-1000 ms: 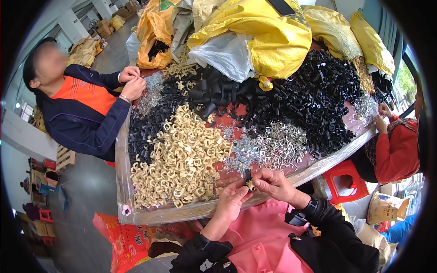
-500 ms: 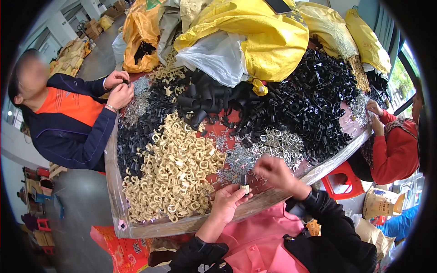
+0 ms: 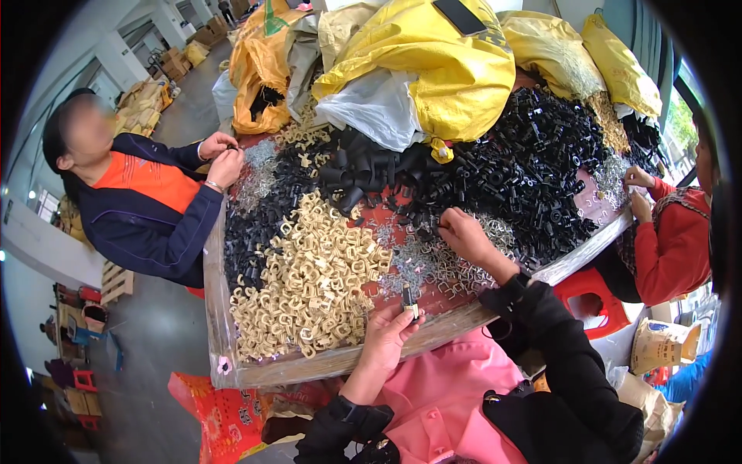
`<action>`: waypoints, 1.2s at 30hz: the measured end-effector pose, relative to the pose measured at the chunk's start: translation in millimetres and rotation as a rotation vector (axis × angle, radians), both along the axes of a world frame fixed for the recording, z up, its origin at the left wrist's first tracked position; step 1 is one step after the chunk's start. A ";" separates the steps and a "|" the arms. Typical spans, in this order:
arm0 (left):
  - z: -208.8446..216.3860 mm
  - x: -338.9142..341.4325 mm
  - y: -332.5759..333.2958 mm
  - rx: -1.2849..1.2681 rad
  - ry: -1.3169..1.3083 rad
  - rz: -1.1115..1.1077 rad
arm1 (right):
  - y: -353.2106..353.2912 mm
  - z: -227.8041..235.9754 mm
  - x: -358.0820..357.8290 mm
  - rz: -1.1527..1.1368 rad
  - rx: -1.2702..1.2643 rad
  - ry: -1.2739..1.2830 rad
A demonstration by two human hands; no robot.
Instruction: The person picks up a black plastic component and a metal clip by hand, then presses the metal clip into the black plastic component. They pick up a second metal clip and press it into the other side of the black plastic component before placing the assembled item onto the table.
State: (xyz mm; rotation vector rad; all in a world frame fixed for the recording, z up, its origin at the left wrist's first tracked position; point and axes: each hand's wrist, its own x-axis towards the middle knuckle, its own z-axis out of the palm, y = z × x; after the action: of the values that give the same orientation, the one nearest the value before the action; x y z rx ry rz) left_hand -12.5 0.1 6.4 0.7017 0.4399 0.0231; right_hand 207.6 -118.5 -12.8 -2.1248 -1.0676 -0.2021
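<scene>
Near the front edge of the table, my left hand (image 3: 386,336) pinches a small black-and-beige fitting (image 3: 410,303), its black part standing upward. My right hand (image 3: 466,234) is farther forward, over the edge where black plastic parts (image 3: 533,155) meet silver U-shaped clips (image 3: 498,232). Its fingers are drawn together at the pile; whatever is between them is hidden. Small grey screws (image 3: 410,263) lie between my two hands. A big heap of beige plastic clips (image 3: 309,278) spreads to the left of my left hand.
Yellow sacks (image 3: 464,85) and a white plastic bag (image 3: 371,112) stand along the back, with a phone (image 3: 460,15) on top. A co-worker (image 3: 147,193) handles parts at the left, another (image 3: 672,224) at the right. The table's wooden rim (image 3: 309,371) runs before me.
My right hand has moved forward and left, from near my left hand to the black parts pile. My left hand keeps hold of the fitting. The view has shifted slightly.
</scene>
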 end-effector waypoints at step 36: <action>13.4 7.1 -16.4 0.022 -0.032 -0.167 | -23.8 31.5 -111.9 0.397 0.233 -0.058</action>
State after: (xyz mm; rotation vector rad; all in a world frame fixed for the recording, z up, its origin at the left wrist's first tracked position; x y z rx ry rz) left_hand -5.4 -16.3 19.8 0.7571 0.3502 -0.1183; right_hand 95.6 -142.3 18.6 -1.6723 -1.4017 -0.1871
